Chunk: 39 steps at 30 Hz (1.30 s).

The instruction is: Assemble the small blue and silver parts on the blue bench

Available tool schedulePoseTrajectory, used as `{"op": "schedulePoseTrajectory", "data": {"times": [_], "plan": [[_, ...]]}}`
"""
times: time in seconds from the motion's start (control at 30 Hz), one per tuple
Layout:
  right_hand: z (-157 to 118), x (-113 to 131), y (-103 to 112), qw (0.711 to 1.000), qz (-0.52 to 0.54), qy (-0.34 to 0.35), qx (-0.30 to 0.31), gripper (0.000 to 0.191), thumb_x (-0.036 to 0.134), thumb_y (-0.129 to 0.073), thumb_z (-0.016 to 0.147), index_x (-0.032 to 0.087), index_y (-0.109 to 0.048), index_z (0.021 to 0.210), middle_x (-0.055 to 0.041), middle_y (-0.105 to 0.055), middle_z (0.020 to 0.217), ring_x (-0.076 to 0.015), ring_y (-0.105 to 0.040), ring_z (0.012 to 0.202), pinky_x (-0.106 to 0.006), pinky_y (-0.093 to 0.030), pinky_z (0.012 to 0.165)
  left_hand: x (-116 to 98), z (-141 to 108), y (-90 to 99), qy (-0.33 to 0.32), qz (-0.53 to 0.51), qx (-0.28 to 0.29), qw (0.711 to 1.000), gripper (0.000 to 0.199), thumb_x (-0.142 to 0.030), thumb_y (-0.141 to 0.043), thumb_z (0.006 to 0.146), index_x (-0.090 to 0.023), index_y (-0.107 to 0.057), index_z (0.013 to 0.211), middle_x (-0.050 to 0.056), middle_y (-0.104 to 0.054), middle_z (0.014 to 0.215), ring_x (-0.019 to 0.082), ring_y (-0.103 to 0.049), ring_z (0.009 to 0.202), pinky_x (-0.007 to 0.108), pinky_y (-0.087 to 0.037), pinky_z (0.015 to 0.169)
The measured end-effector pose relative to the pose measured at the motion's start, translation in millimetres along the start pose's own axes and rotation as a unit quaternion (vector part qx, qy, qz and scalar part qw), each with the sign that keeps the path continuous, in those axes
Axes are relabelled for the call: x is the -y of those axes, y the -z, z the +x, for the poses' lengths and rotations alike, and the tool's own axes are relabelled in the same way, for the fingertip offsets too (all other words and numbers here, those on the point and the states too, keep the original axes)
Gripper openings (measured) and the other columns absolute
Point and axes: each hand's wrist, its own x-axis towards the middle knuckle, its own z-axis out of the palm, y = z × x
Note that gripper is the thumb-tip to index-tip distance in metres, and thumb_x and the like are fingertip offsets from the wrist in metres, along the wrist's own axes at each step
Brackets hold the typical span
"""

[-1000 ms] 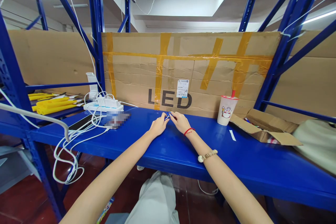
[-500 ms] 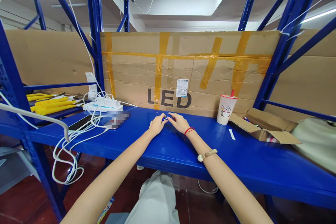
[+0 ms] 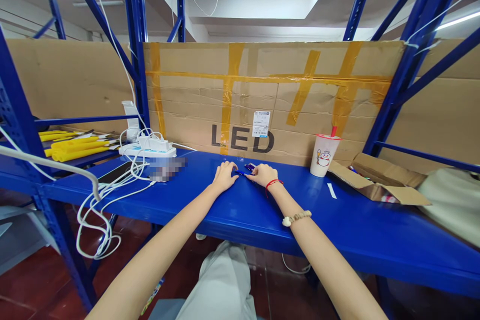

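My right hand pinches a slim blue pen-like piece between thumb and fingers, its tip pointing left. A shorter dark blue piece shows just beyond my right fingertips; whether the fingers touch it I cannot tell. My left hand rests on the blue tabletop with curved fingers and the thumb apart from them. The left thumb lies close to the tip of the slim piece, and no held object shows in that hand.
White cables, a power strip and a dark phone lie at left. Yellow-handled tools are beyond them. At right stand a paper cup with a red straw and an open cardboard box; a white strip lies nearby.
My hands have moved slightly apart. The left fingers have come off the blue item, which now shows more clearly at my right fingertips.
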Motion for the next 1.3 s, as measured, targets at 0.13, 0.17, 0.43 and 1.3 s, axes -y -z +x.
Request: {"op": "schedulePoseTrajectory", "data": {"times": [0.13,0.17,0.43,1.3], "plan": [[1.5,-6.5,-1.1,0.999,-0.004,-0.036,-0.034,0.022,0.040,-0.060,0.069,0.021,-0.067,0.079,-0.0076,-0.061,0.089,-0.0207,-0.055,0.087,-0.027,-0.040,0.067,-0.5,-0.5,-0.5,0.006,0.003,-0.009,1.000,0.016,-0.022,-0.050,0.076,-0.020,-0.049,0.092,0.004,-0.051,0.099,0.021,-0.044,0.099,0.035,-0.033,0.086],[2.0,-8.4,-2.9,0.998,-0.005,-0.037,-0.048,0.026,0.039,-0.059,0.070,0.021,-0.065,0.088,-0.0089,-0.060,0.096,-0.0220,-0.053,0.093,-0.029,-0.040,0.070,-0.7,-0.5,-0.6,0.007,0.003,-0.008,1.000,0.016,-0.021,-0.049,0.076,-0.020,-0.049,0.092,0.004,-0.051,0.099,0.021,-0.044,0.099,0.035,-0.033,0.086],[10.5,-21.1,-21.3,0.998,0.010,-0.010,0.061,0.053,0.048,-0.041,0.083,0.028,-0.036,0.132,-0.0100,-0.040,0.130,-0.0287,-0.037,0.117,-0.045,-0.030,0.089,-2.9,-1.3,0.2,0.003,-0.006,-0.010,1.000,0.014,-0.018,-0.043,0.077,-0.020,-0.049,0.090,0.005,-0.052,0.096,0.020,-0.045,0.098,0.036,-0.034,0.086],[13.0,-3.4,-25.6,0.965,0.123,0.232,-0.003,0.033,0.017,-0.061,0.066,0.023,-0.064,0.099,-0.0029,-0.058,0.108,-0.0195,-0.052,0.100,-0.034,-0.039,0.089,3.7,7.3,-10.3,0.002,0.017,0.064,0.998,0.036,-0.028,-0.032,0.086,-0.022,-0.050,0.117,0.005,-0.050,0.120,0.021,-0.042,0.113,0.038,-0.033,0.093]]}}
